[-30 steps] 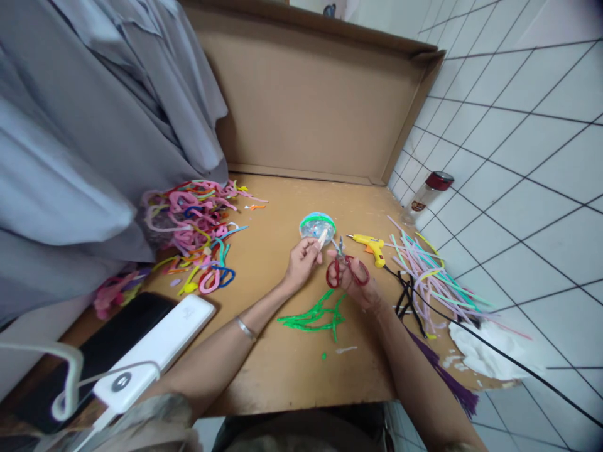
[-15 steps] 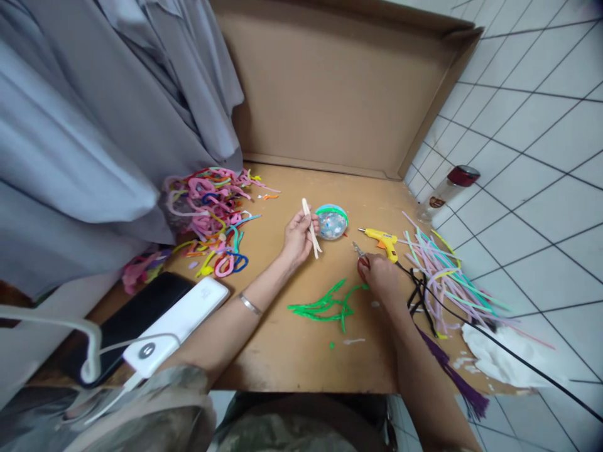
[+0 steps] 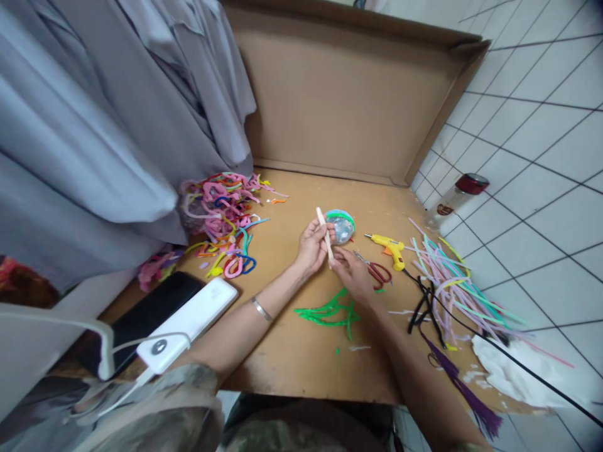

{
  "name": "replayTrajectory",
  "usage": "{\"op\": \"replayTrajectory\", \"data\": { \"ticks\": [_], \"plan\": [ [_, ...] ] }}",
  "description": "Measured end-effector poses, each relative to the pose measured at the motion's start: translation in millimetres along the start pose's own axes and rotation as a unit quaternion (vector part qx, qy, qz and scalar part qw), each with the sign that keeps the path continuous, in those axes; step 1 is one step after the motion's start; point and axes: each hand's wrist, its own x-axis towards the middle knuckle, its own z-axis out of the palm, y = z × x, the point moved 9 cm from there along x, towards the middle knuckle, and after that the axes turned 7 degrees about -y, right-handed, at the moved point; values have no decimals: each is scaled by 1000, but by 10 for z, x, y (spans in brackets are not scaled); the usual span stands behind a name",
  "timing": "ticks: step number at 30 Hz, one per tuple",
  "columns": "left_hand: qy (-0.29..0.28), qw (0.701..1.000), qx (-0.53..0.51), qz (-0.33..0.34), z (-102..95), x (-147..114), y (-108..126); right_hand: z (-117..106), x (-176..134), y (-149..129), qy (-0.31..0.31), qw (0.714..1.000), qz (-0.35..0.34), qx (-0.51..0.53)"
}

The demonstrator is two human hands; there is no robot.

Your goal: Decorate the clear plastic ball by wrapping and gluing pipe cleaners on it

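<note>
My left hand (image 3: 315,243) is closed around cream-white pipe cleaners (image 3: 321,217), held as a narrow folded strip that slants above the table. At the strip's lower end, the fingertips of my right hand (image 3: 352,274) pinch it. Just beyond my left fingers sits a round, clear and bluish piece with a green band (image 3: 343,227), partly hidden by the hand. Red-handled scissors (image 3: 378,274) lie on the table right beside my right hand. Below the hands is a loose bunch of green pipe cleaners (image 3: 325,315).
A yellow glue gun (image 3: 389,247) with a black cord lies to the right, near pastel pipe cleaners (image 3: 452,282) and a bottle (image 3: 455,199). Tangled coloured pipe cleaners (image 3: 221,207), a white power bank (image 3: 188,326) and a black phone (image 3: 183,289) are left. Cardboard (image 3: 330,94) stands behind.
My right hand has let go of the red-handled scissors, which now lie on the table. It has moved left to the lower end of the white pipe cleaners, where the loose ends are now together.
</note>
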Motion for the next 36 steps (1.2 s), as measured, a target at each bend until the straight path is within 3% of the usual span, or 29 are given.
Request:
{"op": "replayTrajectory", "data": {
  "ticks": [6, 13, 20, 32, 34, 36],
  "plan": [
    [46, 998, -44, 11, -71, 38, 157, 197, 204, -191, -27, 999, 15, 15],
    [87, 993, -83, 13, -195, 85, 224, 425, 187, 77, -45, 959, 23, 278],
    [114, 990, -82, -2, -265, 62, 201, 404, 80, 163, -15, 945, 49, 323],
    [123, 987, -94, -43, -206, 25, 212, 525, -9, 97, -110, 847, 97, 511],
    [111, 986, -115, -42, -175, 30, 220, 554, -14, 92, -116, 852, 96, 501],
    [108, 985, -130, -40, -163, 29, 227, 552, -21, 114, -104, 883, 91, 449]
  ]
}}
